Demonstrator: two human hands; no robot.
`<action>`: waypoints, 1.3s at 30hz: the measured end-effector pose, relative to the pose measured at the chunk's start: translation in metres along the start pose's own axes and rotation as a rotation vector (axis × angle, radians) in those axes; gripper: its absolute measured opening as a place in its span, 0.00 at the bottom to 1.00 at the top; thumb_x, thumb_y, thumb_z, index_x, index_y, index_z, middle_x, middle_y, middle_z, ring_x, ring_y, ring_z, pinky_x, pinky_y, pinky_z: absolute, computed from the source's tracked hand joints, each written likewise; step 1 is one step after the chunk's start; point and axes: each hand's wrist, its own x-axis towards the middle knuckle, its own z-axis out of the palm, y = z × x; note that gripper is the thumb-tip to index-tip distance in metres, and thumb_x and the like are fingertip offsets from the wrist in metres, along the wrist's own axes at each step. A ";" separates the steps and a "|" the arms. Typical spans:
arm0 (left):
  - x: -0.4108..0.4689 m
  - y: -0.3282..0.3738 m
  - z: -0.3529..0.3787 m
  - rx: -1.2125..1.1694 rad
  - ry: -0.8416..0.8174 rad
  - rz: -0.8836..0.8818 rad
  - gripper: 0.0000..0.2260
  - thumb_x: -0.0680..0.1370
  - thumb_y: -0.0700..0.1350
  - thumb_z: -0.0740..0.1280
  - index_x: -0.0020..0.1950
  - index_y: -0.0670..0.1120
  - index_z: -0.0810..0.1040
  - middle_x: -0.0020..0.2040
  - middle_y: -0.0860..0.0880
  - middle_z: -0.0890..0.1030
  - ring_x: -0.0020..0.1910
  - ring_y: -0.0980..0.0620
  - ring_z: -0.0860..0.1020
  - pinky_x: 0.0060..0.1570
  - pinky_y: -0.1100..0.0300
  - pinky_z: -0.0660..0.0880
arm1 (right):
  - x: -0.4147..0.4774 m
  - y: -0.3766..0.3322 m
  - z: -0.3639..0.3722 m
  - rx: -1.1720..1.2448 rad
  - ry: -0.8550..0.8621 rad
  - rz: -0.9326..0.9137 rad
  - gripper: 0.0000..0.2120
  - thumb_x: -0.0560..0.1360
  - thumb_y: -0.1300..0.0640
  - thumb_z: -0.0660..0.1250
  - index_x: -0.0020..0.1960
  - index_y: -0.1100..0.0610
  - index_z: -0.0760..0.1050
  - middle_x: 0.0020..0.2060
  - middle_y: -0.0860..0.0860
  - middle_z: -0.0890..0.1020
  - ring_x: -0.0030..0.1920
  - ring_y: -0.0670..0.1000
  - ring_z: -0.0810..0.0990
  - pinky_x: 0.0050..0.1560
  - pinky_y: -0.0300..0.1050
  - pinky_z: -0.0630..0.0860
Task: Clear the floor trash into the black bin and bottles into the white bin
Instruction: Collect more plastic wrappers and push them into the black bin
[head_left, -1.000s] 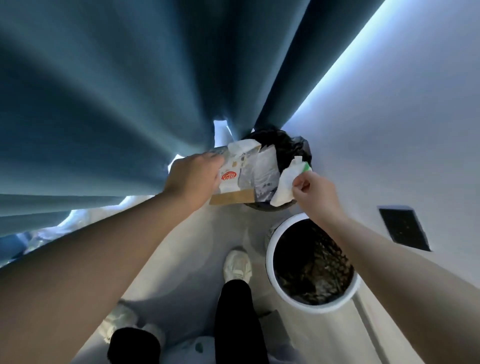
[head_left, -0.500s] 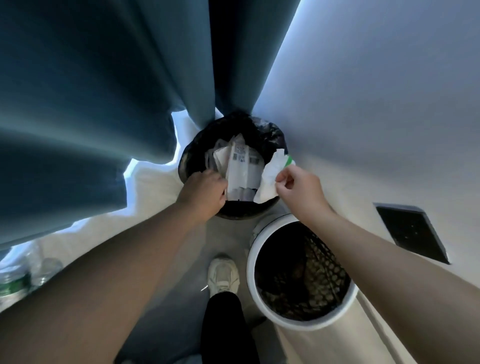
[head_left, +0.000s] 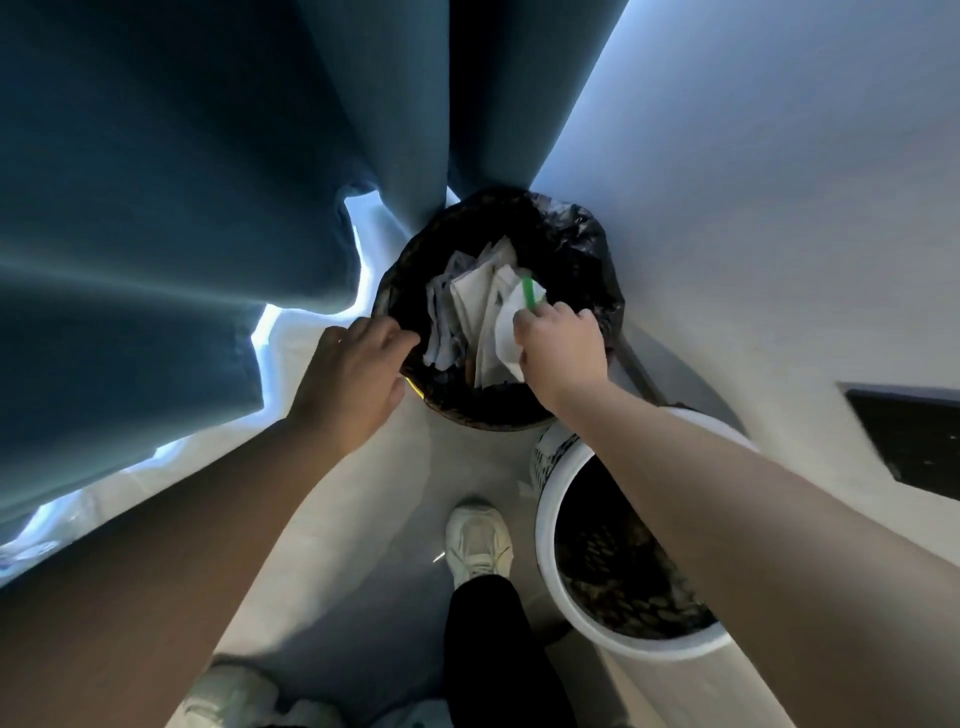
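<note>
The black bin, lined with a dark bag, stands in the corner against the wall. Paper trash lies inside it, a crumpled carton and wrappers. My right hand reaches over the bin's right side, shut on a white wrapper with a green strip that hangs into the opening. My left hand sits at the bin's left rim with loosely curled fingers and nothing in it. The white bin stands nearer me on the right, its dark mesh inside partly covered by my right forearm.
A blue-grey curtain hangs at the left and behind the black bin. A pale wall runs along the right, with a dark panel low on it. My white shoe and dark trouser leg stand between the bins.
My left hand has let go of the carton, which now lies in the black bin. My right hand has moved over the bin with the white wrapper. The view has tilted down toward the bins.
</note>
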 end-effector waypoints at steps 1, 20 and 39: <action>0.002 -0.001 0.003 -0.006 0.014 0.001 0.19 0.68 0.43 0.74 0.58 0.45 0.77 0.52 0.44 0.77 0.49 0.41 0.77 0.45 0.49 0.73 | 0.006 -0.005 0.010 -0.041 -0.044 -0.039 0.13 0.73 0.62 0.67 0.57 0.56 0.73 0.54 0.53 0.76 0.56 0.57 0.74 0.50 0.48 0.65; -0.032 -0.067 0.018 -0.003 0.113 0.146 0.10 0.65 0.30 0.73 0.39 0.43 0.81 0.38 0.45 0.75 0.34 0.42 0.75 0.37 0.51 0.70 | 0.026 -0.010 0.068 0.109 -0.421 0.010 0.26 0.78 0.50 0.61 0.73 0.54 0.60 0.72 0.53 0.64 0.74 0.56 0.58 0.63 0.57 0.69; -0.014 0.026 0.031 -1.282 -0.298 -1.099 0.22 0.71 0.62 0.69 0.52 0.45 0.79 0.51 0.49 0.83 0.45 0.52 0.81 0.36 0.59 0.71 | 0.003 -0.020 0.057 0.088 -0.418 -0.023 0.26 0.80 0.48 0.56 0.76 0.52 0.58 0.73 0.52 0.63 0.72 0.56 0.60 0.62 0.57 0.69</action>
